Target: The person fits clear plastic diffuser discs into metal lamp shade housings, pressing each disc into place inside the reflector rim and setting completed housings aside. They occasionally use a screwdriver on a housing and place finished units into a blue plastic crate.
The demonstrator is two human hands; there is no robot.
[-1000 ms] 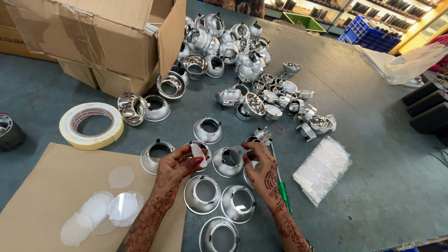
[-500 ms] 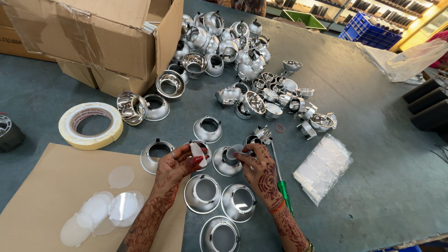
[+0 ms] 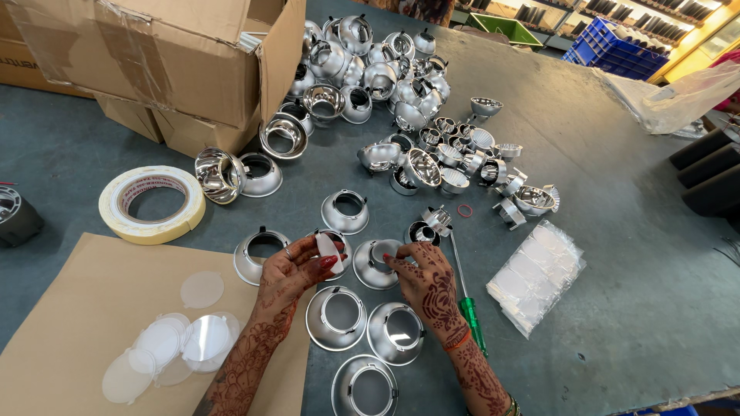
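A small round clear disc is standing on edge, tilted, its flat face turned toward the camera, above the grey table. The left hand is pinching it between curled fingertips, palm turned inward. The right hand is arching downward, its fingertips closing lightly on the rim of a silver reflector cup sitting mouth-down just beside the disc. A green screwdriver is lying lengthwise near the right wrist. More discs are resting on cardboard.
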